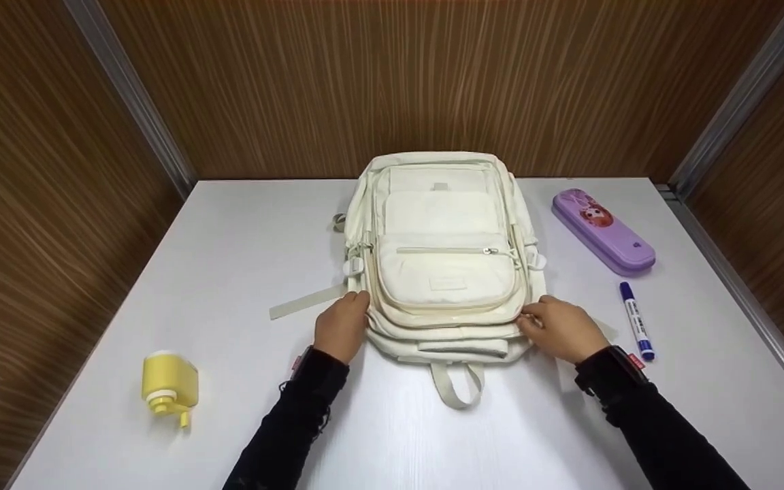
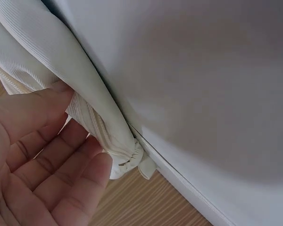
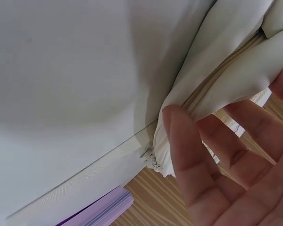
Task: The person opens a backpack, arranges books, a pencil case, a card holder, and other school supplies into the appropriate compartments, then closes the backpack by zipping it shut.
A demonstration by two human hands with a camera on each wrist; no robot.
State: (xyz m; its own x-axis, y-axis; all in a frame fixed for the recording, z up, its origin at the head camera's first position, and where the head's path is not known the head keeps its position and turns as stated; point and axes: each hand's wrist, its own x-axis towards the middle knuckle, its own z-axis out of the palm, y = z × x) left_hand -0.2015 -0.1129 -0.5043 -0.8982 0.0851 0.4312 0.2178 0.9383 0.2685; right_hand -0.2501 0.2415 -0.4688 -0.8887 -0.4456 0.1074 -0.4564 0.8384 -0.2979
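A cream backpack (image 1: 448, 272) lies front side up on the white table, its top handle loop (image 1: 459, 388) toward me. At its left side, my left hand (image 1: 342, 327) pinches the fabric near the lower corner. In the left wrist view, the thumb and curled fingers (image 2: 80, 188) of that hand are around the ribbed fabric edge. My right hand (image 1: 564, 328) grips the opposite side at the same height. The right wrist view has its fingertips (image 3: 177, 120) on the folded fabric (image 3: 236, 80) beside a zipper seam.
To the right lie a purple pencil case (image 1: 603, 231) and a blue-capped marker (image 1: 637, 320). A yellow pencil sharpener with a crank (image 1: 171, 381) stands at the front left. One loose strap (image 1: 307, 301) sticks out left of the backpack. Wood-patterned panels (image 1: 392, 88) enclose the table.
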